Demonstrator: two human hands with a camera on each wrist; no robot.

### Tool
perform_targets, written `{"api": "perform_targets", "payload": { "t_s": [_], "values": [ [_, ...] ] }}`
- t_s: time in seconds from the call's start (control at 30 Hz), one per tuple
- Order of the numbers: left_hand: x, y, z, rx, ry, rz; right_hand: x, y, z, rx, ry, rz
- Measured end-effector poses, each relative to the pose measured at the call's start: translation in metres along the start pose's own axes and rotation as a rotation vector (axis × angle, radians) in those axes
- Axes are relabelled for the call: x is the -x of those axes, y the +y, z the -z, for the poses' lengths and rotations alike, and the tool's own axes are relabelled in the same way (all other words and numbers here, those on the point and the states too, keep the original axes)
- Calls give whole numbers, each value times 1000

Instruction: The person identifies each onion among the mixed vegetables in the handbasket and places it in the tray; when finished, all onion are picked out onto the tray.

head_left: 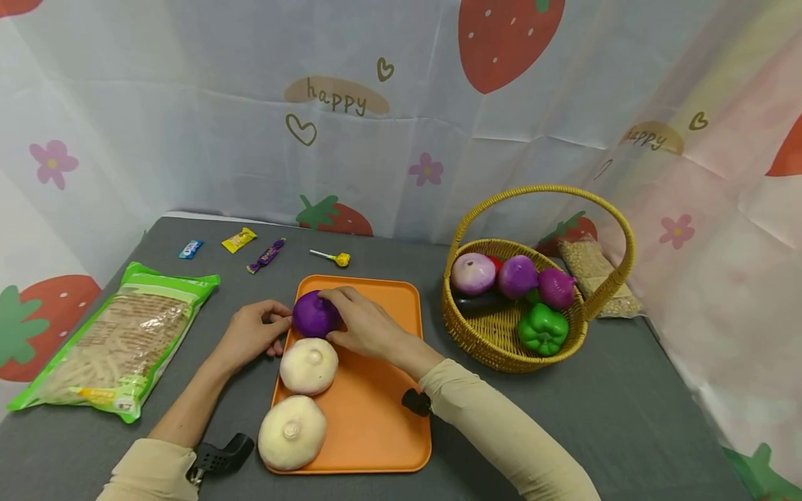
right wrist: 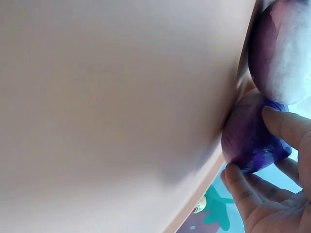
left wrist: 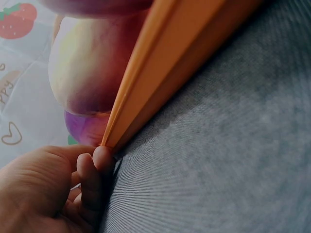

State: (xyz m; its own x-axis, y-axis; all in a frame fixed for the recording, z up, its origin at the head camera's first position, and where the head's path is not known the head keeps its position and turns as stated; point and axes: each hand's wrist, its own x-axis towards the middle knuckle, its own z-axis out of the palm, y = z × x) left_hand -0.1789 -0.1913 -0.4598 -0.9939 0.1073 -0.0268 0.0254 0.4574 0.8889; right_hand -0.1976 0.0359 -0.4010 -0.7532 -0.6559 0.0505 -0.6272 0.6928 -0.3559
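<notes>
An orange tray [head_left: 376, 410] lies on the grey tabletop, and my left hand [head_left: 253, 332] pinches its left rim between thumb and fingertips, as the left wrist view shows. My right hand [head_left: 366, 321] holds a purple onion [head_left: 315, 315] in the tray's far left corner, fingers and thumb on either side of it. The onion also appears between the fingers in the right wrist view. Nearer along the same side sit two pale, turnip-like vegetables: one [head_left: 309, 367] beside the onion, another [head_left: 292, 433] at the near left corner. Purple undersides show on them in the wrist views.
A yellow wicker basket [head_left: 495, 348] holding onions, a green pepper [head_left: 544, 330] and an eggplant stands right of the tray. Behind it lies a bag of grains [head_left: 598, 275]. Leftward is a green-edged food bag [head_left: 119, 341]. Wrapped candies and a lollipop [head_left: 341, 259] lie at the back.
</notes>
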Motion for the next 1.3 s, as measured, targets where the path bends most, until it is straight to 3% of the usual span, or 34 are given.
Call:
{"api": "perform_targets", "payload": {
  "t_s": [0.57,0.83,1.3],
  "values": [
    [3,4,2,13,-2,-3,2,2,3,-6,7,17],
    [3,3,3,14,-4,-4,24,14,23,-29,51,30],
    [3,4,3,2,-8,7,98,67,87,118,412,6]
  ]
}}
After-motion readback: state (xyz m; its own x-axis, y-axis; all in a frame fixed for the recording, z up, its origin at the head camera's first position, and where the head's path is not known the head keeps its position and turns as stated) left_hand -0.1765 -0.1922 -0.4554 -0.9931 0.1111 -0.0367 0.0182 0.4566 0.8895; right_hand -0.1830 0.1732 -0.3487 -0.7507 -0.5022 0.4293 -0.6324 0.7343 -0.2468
